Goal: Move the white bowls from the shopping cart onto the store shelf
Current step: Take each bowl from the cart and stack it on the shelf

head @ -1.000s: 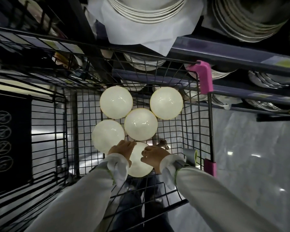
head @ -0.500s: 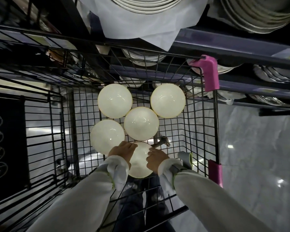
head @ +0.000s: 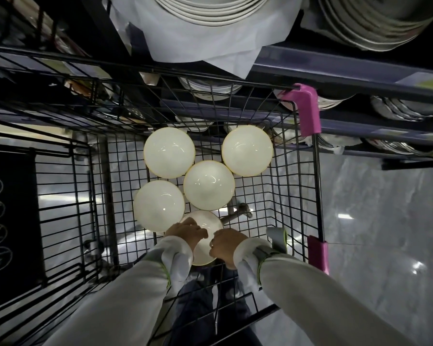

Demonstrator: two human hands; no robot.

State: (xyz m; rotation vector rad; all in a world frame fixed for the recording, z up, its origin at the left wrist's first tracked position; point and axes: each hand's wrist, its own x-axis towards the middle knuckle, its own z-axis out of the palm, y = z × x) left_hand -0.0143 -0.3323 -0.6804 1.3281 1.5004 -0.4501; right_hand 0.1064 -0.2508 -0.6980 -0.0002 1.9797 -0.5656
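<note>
The shopping cart (head: 318, 186) is open at the top, so a hand can drop straight in. On its wire floor, four white bowls (head: 208, 188) fill the middle and the side toward the store shelf (head: 348, 78), touching or nearly so. Bare grid lies right of them, up to a grey roll (head: 278, 238) near the cart's right wall. The shelf's edge overhangs the cart's far rim.

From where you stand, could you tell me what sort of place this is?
Most likely a shop's tableware aisle: a wire shopping cart holding white bowls stands against shelving stacked with plates.
</note>
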